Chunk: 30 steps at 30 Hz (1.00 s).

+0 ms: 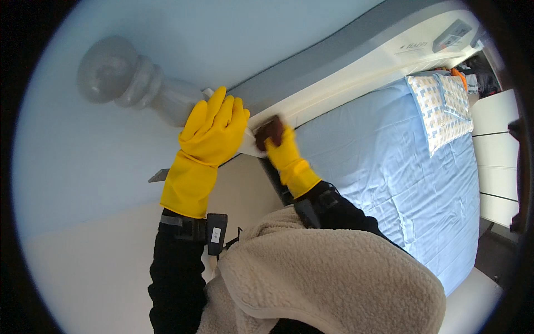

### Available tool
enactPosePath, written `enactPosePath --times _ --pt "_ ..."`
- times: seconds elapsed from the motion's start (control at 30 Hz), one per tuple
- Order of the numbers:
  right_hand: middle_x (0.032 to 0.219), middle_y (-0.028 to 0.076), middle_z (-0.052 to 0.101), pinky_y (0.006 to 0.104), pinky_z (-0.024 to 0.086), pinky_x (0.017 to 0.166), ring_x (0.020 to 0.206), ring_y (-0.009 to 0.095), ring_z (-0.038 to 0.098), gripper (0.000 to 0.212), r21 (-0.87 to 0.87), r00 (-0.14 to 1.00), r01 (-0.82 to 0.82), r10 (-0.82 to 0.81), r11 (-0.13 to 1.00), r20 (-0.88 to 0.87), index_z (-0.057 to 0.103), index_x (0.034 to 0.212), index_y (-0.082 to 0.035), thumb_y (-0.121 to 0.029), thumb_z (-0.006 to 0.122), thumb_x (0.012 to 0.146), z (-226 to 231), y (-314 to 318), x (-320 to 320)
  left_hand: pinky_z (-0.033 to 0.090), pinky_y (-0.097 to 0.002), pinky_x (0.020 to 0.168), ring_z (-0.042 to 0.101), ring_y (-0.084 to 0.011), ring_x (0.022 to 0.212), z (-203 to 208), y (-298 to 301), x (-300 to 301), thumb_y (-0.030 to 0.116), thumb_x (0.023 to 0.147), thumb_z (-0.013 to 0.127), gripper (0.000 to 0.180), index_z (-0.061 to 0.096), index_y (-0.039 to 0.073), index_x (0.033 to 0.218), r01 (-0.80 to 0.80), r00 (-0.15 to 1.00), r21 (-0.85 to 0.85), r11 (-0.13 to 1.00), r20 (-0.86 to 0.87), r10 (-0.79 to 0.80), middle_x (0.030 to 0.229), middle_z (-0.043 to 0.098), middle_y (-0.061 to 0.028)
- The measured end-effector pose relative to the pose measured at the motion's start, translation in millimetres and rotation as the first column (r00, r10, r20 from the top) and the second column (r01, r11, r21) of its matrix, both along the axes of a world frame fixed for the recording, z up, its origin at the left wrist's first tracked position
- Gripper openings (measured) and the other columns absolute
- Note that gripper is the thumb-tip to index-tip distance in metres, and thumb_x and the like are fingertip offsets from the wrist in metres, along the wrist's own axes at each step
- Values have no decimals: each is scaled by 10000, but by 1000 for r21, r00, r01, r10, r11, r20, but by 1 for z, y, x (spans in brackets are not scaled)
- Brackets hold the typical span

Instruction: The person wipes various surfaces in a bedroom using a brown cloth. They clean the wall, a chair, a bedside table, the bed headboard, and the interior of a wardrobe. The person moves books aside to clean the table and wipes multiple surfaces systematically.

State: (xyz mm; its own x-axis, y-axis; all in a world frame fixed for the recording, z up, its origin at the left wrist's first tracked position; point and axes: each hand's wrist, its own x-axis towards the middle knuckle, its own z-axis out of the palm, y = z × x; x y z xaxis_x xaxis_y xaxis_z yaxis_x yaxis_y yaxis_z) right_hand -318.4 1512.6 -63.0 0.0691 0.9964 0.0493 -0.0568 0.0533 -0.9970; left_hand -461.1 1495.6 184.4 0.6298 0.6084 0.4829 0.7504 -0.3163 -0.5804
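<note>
The left hand [214, 125], in a yellow rubber glove, is lying flat with its fingers spread narrowly together on the end of the white wooden headboard [356, 69], just beside the grey turned wooden bedpost knob [119, 75]. The right hand [281, 147], also gloved in yellow, is closing around a small dark brown cleaning pad [270, 131] and pressing it against the headboard's top edge, near the corner where the board is meeting the post. Below the headboard, a light blue fitted sheet [384, 167] is covering the mattress, with a patterned blue and cream pillow [442, 108] lying at the far corner.
</note>
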Motion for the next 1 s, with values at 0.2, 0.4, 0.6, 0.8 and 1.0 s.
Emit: enactPosePath --times 0.2,0.4,0.6,0.8,1.0 --pt "1173 74 732 359 534 977 1107 208 674 435 -281 872 -176 17 943 -489 694 1307 -11 -269 796 972 10 23 58 478 -359 997 703 -223 1196 7 6 1 264 921 706 144 743 146 994 92 995 89 992 23 -95 1081 747 -21" --pt "1114 91 742 382 570 891 964 220 703 337 313 907 210 -65 926 -416 706 1194 -71 -363 729 1026 131 114 199 480 -360 1008 704 -231 1206 4 0 -6 224 903 678 151 754 138 1001 82 996 19 996 28 -82 1094 755 -36" --pt "1285 33 680 346 531 947 1091 173 654 460 223 781 480 -298 849 -549 566 1465 -90 -335 674 1091 149 86 106 455 -466 998 696 -262 1251 -2 4 -7 288 896 749 248 797 146 1094 68 997 31 997 41 -70 1177 782 -40" --pt "1418 98 627 357 489 1089 1274 234 600 556 -8 790 147 -122 989 -601 496 1528 -53 -181 733 1041 124 15 17 483 -417 1004 710 -245 1215 -5 4 -5 260 907 725 185 778 138 1036 62 997 60 996 41 -64 1086 768 -26" --pt "1345 92 685 372 494 1083 1247 233 628 490 -67 795 -95 35 993 -605 634 1391 -32 -192 814 964 134 12 43 468 -435 1069 692 -252 1264 -8 6 -13 266 922 716 236 778 133 1107 39 996 -10 999 76 -38 1147 771 -31"
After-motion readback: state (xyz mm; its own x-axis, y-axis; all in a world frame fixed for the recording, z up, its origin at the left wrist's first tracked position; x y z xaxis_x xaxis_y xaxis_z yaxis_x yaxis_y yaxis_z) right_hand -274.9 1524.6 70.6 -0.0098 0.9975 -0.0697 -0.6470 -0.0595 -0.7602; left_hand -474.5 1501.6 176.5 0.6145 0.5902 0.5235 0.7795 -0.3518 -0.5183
